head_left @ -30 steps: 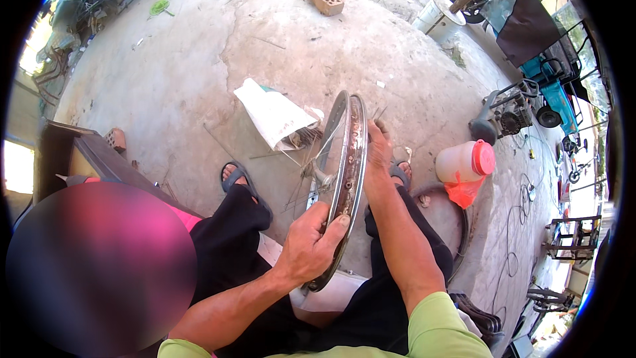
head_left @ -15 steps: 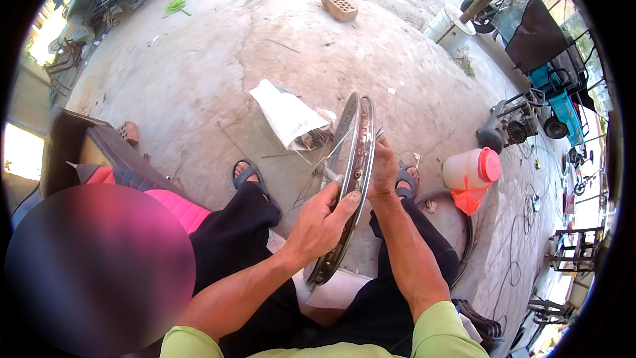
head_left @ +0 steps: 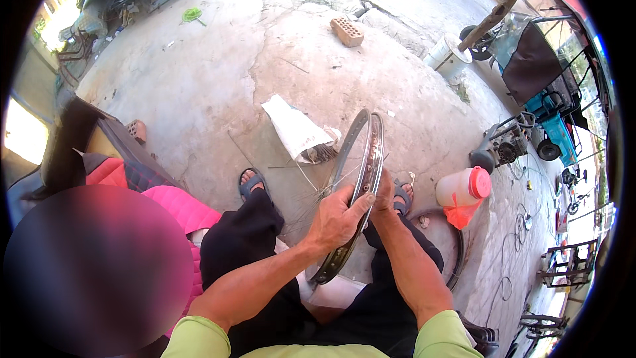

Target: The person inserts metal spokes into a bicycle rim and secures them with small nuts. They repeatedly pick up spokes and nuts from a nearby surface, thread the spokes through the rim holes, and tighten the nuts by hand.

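Note:
A metal wheel rim (head_left: 342, 256) stands upright between my knees, tilted slightly. My left hand (head_left: 334, 222) is closed around its left side, thumb lying across the outer face of the rim. My right hand (head_left: 384, 193) is close against the right side of the rim, fingers bent in; the rim and the hand itself hide what the fingertips hold. Thin wire spokes (head_left: 323, 191) stick out to the left from inside the rim. Just beyond, a white sack (head_left: 295, 127) lies on the ground with a bundle of thin rods at its mouth.
A pale plastic jug with a red lid (head_left: 457, 187) stands to the right, beside a black tyre (head_left: 458, 252). A person in a pink padded jacket (head_left: 179, 207) is close at my left. Farther off are a perforated brick (head_left: 347, 32), a white bucket (head_left: 448, 56) and an engine-like machine (head_left: 507, 142).
The view has shifted slightly. My right hand has dropped lower behind the rim, and its fingertips, seen before near a thin metal piece, are now hidden. My left hand still grips the rim.

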`<state>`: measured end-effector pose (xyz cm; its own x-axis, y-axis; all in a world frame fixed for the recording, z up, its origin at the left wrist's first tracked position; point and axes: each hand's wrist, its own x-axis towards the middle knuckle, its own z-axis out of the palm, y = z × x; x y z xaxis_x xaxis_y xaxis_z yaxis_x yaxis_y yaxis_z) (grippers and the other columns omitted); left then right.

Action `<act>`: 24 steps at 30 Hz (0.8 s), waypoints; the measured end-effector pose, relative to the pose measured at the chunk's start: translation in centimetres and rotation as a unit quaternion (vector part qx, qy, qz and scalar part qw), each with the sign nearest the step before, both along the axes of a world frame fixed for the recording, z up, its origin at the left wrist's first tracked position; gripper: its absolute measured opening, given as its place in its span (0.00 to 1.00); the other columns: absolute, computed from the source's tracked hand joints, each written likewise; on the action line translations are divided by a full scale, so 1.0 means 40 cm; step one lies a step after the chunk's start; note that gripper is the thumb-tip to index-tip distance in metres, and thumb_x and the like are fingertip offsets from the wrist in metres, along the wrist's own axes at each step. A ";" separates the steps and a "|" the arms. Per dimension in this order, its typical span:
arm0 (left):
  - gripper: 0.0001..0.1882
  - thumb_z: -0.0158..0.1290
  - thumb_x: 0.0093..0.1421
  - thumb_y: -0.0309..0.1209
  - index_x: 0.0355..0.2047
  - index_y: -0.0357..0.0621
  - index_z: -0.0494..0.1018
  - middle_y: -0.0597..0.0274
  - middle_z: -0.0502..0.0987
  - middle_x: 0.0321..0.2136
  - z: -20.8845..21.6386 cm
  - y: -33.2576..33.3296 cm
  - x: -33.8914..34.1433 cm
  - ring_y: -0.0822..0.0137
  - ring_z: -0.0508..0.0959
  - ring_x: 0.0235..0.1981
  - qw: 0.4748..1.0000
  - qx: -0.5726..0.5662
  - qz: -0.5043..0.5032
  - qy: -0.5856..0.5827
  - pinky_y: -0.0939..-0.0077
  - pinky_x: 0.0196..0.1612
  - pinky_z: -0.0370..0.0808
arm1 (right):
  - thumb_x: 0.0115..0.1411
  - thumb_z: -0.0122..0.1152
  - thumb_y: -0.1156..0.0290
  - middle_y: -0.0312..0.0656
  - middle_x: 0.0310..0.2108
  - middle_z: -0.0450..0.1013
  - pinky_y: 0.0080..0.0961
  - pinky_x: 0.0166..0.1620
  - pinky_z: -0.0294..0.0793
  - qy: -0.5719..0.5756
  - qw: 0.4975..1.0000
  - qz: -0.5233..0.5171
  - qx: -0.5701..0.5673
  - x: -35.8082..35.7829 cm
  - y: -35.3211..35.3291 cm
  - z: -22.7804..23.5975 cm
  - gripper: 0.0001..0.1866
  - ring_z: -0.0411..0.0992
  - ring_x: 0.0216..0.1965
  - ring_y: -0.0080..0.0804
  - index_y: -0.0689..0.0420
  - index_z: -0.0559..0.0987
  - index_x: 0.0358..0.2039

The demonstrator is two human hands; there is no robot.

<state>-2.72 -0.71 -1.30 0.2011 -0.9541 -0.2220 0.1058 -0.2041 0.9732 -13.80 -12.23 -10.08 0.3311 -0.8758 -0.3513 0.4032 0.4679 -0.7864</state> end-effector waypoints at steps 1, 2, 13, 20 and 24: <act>0.16 0.51 0.70 0.41 0.37 0.38 0.74 0.69 0.72 0.22 -0.005 0.013 -0.007 0.79 0.69 0.22 1.000 -0.018 -0.005 0.019 0.79 0.25 0.67 | 0.66 0.48 0.60 0.36 0.28 0.74 0.25 0.33 0.71 0.001 1.000 -0.002 0.015 -0.007 -0.003 0.027 0.15 0.71 0.28 0.26 0.57 0.77 0.34; 0.16 0.50 0.70 0.41 0.38 0.38 0.74 0.70 0.72 0.22 -0.015 0.025 -0.012 0.79 0.69 0.23 0.999 -0.036 -0.010 0.038 0.79 0.26 0.67 | 0.66 0.50 0.59 0.35 0.27 0.72 0.24 0.32 0.70 -0.014 1.000 -0.008 0.018 -0.022 -0.012 0.010 0.14 0.69 0.26 0.25 0.56 0.76 0.33; 0.22 0.47 0.71 0.46 0.33 0.36 0.72 0.65 0.70 0.19 -0.038 0.065 -0.038 0.75 0.67 0.24 0.996 0.064 -0.010 0.053 0.74 0.28 0.67 | 0.62 0.65 0.63 0.29 0.21 0.64 0.15 0.22 0.60 0.008 1.000 -0.003 0.028 -0.085 -0.017 -0.058 0.12 0.61 0.19 0.17 0.51 0.72 0.28; 0.25 0.45 0.72 0.48 0.32 0.36 0.72 0.64 0.71 0.19 -0.052 0.073 -0.049 0.73 0.69 0.23 0.995 0.069 -0.063 -0.027 0.73 0.28 0.68 | 0.68 0.51 0.57 0.29 0.20 0.66 0.19 0.23 0.63 0.061 0.995 0.071 0.035 -0.099 -0.004 -0.139 0.15 0.62 0.19 0.18 0.52 0.74 0.29; 0.26 0.44 0.71 0.49 0.32 0.35 0.71 0.61 0.72 0.19 -0.041 0.075 -0.046 0.71 0.70 0.23 0.993 0.071 -0.081 -0.047 0.70 0.29 0.69 | 0.68 0.49 0.56 0.31 0.21 0.69 0.21 0.25 0.66 0.024 0.988 0.091 0.119 -0.084 0.028 -0.151 0.15 0.66 0.20 0.20 0.52 0.76 0.30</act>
<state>-4.56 2.31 -2.95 0.0737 -0.9364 -0.3432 -0.0305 -0.3461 0.9377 -17.16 -11.11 -16.12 0.4538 -0.6938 -0.5592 0.2594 0.7032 -0.6620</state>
